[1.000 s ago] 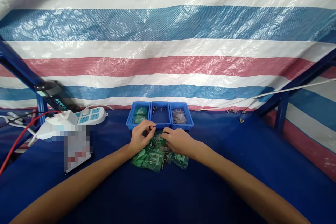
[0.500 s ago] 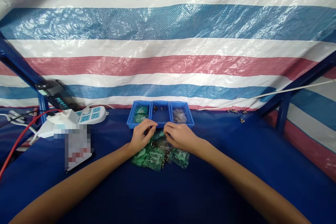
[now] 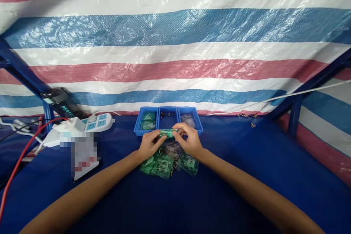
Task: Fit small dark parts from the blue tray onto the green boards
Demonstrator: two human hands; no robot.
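Your blue table (image 3: 236, 186) carries three bins (image 3: 167, 122) in a row just below frame centre. Nearer you lies one pile (image 3: 163, 164) of packets, too overlapped to count. Above it are your two hands: left hand (image 3: 149, 144) and right hand (image 3: 190, 140) each pinch an end of one green packet (image 3: 168, 132), near the bins' front edge. It should be light, limp and slick, probably with stiffer pieces inside; grip its ends. A few metal bits (image 3: 163, 114) sit in the middle bin, too small to count surely.
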